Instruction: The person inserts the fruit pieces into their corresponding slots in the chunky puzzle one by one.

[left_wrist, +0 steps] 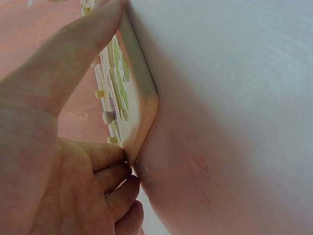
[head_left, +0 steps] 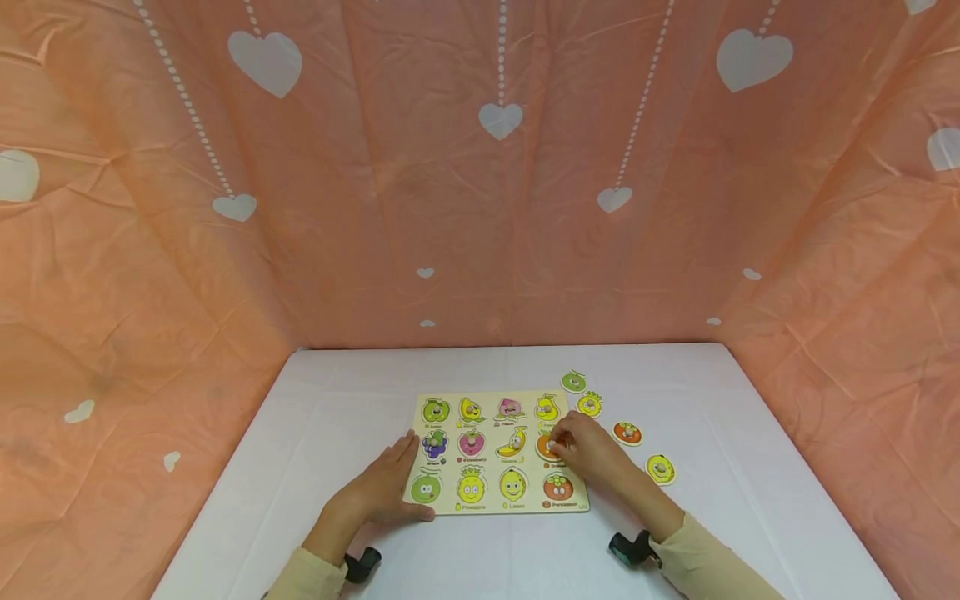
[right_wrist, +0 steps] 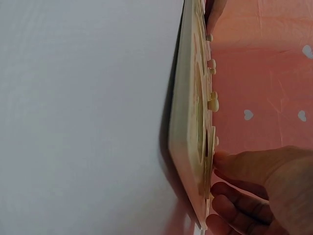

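Observation:
A wooden fruit puzzle board point(head_left: 491, 508) with rows of printed fruits lies flat on the white table. At its lower left corner is my left hand point(head_left: 378, 487), the thumb along the front edge and the fingers against the left edge. My right hand point(head_left: 592, 450) is over the board's right side, pinching an orange puzzle piece point(head_left: 546, 446) at the right end of the middle row. That piece is partly hidden by the fingers, and I cannot tell whether it is fully seated. Small pegs point(right_wrist: 213, 103) stick up from the board's face in the right wrist view.
Right of the board lie several loose pieces: a green round fruit point(head_left: 573, 382), a pineapple point(head_left: 589, 405), a persimmon point(head_left: 627, 433) and a lemon point(head_left: 660, 469). An orange cloth point(head_left: 495, 233) with white hearts surrounds the table's back and sides.

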### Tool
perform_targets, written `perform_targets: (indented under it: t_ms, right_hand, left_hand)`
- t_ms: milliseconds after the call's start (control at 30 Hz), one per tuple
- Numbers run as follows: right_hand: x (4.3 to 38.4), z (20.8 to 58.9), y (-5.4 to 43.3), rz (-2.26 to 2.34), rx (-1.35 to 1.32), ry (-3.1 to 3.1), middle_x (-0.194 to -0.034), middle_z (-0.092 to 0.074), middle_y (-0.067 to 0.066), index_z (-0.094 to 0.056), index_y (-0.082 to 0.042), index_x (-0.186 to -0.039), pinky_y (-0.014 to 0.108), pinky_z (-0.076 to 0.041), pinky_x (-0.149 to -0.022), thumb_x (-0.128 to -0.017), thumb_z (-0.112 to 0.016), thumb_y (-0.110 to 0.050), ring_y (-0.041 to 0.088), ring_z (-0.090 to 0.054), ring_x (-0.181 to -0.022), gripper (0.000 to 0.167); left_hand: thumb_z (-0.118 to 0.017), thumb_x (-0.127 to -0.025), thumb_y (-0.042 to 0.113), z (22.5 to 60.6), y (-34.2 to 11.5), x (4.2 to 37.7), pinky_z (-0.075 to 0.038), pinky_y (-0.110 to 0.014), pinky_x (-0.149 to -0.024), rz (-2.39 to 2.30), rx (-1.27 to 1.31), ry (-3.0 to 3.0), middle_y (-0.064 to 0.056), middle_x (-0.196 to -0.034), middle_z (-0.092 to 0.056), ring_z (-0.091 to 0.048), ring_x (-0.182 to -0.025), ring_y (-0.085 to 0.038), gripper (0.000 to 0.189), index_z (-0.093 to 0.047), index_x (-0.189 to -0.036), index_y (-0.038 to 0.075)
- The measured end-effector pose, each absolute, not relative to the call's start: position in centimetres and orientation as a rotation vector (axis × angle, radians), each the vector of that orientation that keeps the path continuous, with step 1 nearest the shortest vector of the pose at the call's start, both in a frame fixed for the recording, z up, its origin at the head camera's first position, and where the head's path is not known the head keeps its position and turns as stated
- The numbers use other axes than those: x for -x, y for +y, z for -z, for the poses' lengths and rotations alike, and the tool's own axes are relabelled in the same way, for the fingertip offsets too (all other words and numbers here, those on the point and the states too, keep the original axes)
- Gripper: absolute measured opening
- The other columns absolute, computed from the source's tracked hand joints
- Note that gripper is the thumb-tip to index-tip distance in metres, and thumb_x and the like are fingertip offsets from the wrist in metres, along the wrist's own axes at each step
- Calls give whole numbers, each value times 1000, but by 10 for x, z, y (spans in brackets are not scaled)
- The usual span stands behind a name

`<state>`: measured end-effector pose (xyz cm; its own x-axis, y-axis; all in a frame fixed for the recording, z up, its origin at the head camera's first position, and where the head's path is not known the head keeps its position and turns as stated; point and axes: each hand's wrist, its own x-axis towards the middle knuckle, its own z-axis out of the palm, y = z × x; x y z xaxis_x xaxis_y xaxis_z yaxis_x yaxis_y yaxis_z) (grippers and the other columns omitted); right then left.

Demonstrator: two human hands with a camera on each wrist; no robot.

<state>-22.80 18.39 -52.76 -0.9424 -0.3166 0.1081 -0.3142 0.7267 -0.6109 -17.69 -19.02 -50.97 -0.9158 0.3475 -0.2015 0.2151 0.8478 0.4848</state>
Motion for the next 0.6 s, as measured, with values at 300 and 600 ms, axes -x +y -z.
perform_targets:
  t_ms: [300, 600]
  right_hand:
    - [227, 528, 184, 1024, 547, 2928, -91, -61, -7, -76, -14, -91, 28, -49, -72, -93, -84, -10, 10, -52, -82, 9]
    - [227, 528, 183, 1009, 489, 2912, -90, -61, -7, -77, -14, -93, 29, -49, -74, -94, -84, -11, 11, -52, -83, 8]
  left_hand:
    - [-99, -74, 44, 509, -190, 176, -27, -57, -132, -666, -423, 2742, -27, -175, -22, -25, -161, -44, 128, -26, -165, -9]
    - [-98, -74, 45, 508, -190, 176, -27, -56, -132, -656, -433, 2743, -28, -175, -22, -25, -161, -44, 128, -26, -165, -10]
